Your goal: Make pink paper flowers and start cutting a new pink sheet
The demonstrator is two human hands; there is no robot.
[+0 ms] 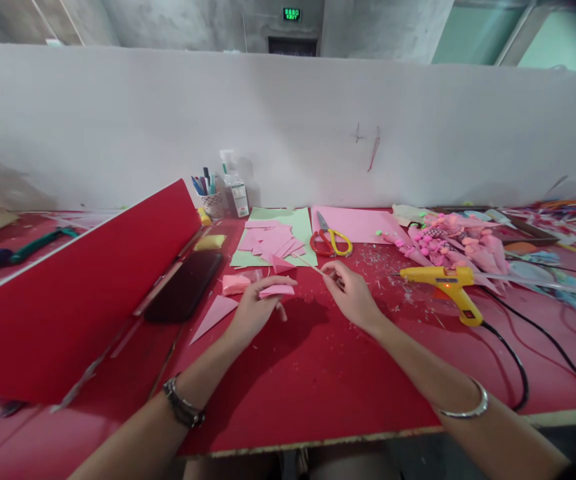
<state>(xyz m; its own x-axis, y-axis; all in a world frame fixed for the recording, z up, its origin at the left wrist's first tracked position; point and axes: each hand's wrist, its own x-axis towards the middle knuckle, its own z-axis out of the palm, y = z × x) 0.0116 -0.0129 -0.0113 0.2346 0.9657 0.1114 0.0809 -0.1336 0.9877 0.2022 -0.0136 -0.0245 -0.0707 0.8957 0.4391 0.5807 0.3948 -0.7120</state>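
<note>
My left hand [257, 308] is closed on a small piece of pink paper [278, 291], pinched between the fingers. A thin stick [309, 264] is held at its near end by the fingertips of my right hand [351, 293], its far end pointing up and left towards the pile of pink paper pieces [271, 240]. That pile lies on a light green sheet [303, 223]. A pink paper triangle [215, 317] rests left of my left hand, and a packet of pink-orange material [235, 285] sits just behind it.
Red-and-yellow scissors [337, 243] lie partly on a pink sheet [368, 223]. On the right are a yellow glue gun [443, 280] with a black cord and a heap of pink decorated items [448, 243]. A dark phone [185, 287] lies beside a slanting red board [93, 287] on the left.
</note>
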